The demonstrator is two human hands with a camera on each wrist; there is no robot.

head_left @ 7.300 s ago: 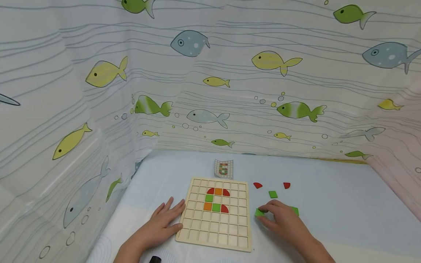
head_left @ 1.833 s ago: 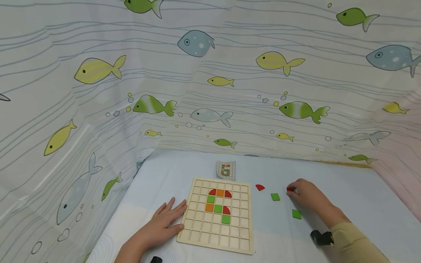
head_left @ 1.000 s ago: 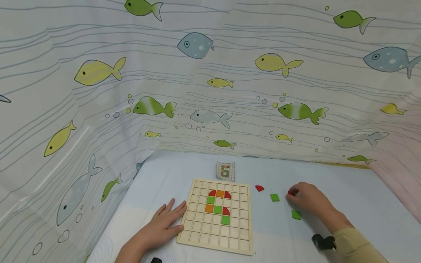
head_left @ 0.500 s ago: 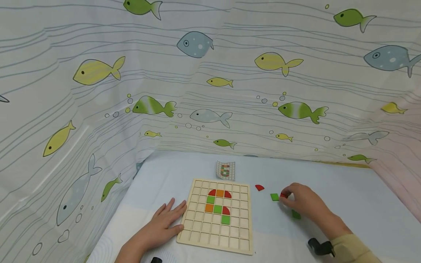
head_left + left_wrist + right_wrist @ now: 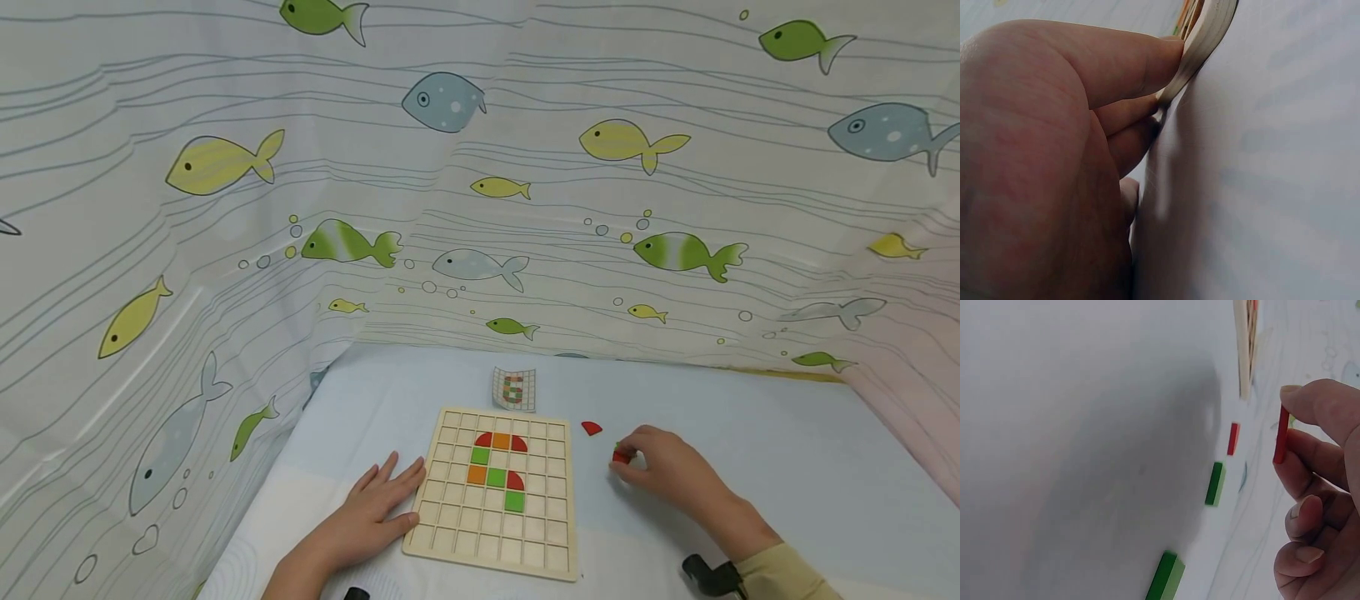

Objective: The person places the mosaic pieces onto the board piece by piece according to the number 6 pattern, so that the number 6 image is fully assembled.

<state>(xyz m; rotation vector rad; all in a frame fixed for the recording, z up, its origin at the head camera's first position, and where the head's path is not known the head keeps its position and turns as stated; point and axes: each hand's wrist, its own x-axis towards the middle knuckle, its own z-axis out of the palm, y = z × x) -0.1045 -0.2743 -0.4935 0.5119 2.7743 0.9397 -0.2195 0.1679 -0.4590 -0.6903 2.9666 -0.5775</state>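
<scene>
My right hand [image 5: 667,467] pinches a red quarter-circle tile [image 5: 1281,434] between thumb and fingers, raised above the cloth to the right of the wooden grid board [image 5: 487,546]. In the board's cells lie red quarter-circle tiles, orange square tiles [image 5: 501,442] and green square tiles [image 5: 514,501], forming a curved pattern. My left hand [image 5: 371,512] lies with spread, straight fingers at the board's left edge, thumb and fingertips touching it. In the left wrist view the thumb [image 5: 1141,65] meets the board's rounded rim [image 5: 1200,53].
A pattern card [image 5: 513,390] lies behind the board. Another red quarter-circle tile [image 5: 592,428] rests right of the board. Two loose green square tiles, one nearer [image 5: 1166,575] and one farther [image 5: 1215,484], are mostly hidden by my right hand in the head view. A fish-print curtain surrounds the table.
A green square tile went into the board below a red one. My right hand then took the red tile at the far right, lifted it and moved left. My left hand stays put.
</scene>
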